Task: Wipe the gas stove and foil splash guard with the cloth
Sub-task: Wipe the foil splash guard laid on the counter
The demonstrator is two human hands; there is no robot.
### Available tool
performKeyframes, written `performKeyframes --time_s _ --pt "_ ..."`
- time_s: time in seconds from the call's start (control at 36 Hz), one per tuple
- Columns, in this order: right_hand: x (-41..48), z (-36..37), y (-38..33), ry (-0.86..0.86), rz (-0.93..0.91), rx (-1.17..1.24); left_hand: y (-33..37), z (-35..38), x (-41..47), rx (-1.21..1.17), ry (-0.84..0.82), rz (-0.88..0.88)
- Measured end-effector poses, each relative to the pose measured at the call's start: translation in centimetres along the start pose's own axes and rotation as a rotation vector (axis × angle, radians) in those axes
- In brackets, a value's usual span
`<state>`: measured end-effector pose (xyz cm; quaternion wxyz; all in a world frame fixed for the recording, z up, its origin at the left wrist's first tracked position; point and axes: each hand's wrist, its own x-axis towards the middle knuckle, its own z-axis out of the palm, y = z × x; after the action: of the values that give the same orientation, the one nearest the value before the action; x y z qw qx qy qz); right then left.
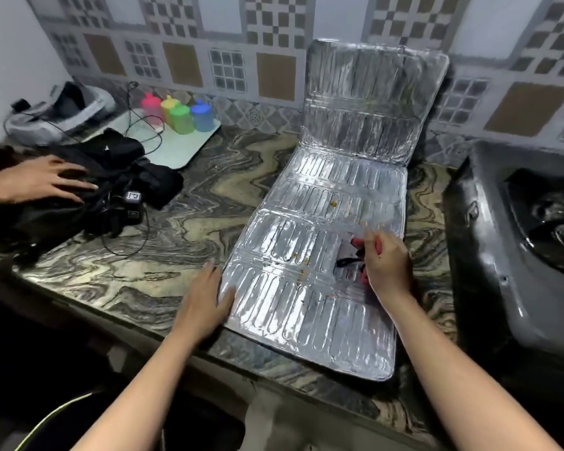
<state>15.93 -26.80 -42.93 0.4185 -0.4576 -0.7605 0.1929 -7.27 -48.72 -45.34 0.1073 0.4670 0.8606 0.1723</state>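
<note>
The foil splash guard (323,255) lies unfolded on the marbled counter, its far panel leaning up against the tiled wall. Small yellow-brown specks dot its middle panels. My left hand (205,297) rests flat with fingers spread on the guard's near left edge. My right hand (385,262) is closed on a red and black cloth (355,255), pressing it to the foil at the right side. The black gas stove (515,242) sits at the far right, partly out of frame.
Another person's hand (36,180) lies on a black bag (111,187) with cables at the left. Behind it are a grey device (62,112) and a tray with several coloured cups (179,113). The counter's front edge (209,349) runs diagonally.
</note>
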Motion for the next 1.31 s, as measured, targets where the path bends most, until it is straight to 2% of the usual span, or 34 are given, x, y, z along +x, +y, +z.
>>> performKeyframes --time_s 0.22,0.33,0.61,0.81,0.92,1.14,1.31 --pt "-4.3 1.3 0.9 -0.125 0.048 -0.282 -0.9 0.8 0.7 0.075 -0.076 0.201" --pt "-5.2 1.1 0.5 -0.227 0.108 -0.327 -1.1 1.6 0.0 0.127 -0.113 0.208" --pt "-7.1 -0.8 -0.5 -0.411 0.22 -0.43 -0.9 0.8 -3.5 0.04 -0.107 0.249" --pt "-6.3 -1.7 -0.5 -0.482 0.2 -0.498 -1.7 -0.6 -3.8 0.001 -0.091 0.289" --pt "-7.1 -1.3 -0.2 -0.507 0.216 -0.531 -2.6 0.6 -3.3 0.111 -0.128 0.304" --pt "-7.6 1.7 -2.5 -0.494 0.275 -0.623 -3.0 2.0 -3.2 0.165 -0.135 0.303" --pt "-7.7 4.3 -4.7 -0.545 0.205 -0.638 -3.0 2.0 -3.3 0.134 -0.121 0.3"
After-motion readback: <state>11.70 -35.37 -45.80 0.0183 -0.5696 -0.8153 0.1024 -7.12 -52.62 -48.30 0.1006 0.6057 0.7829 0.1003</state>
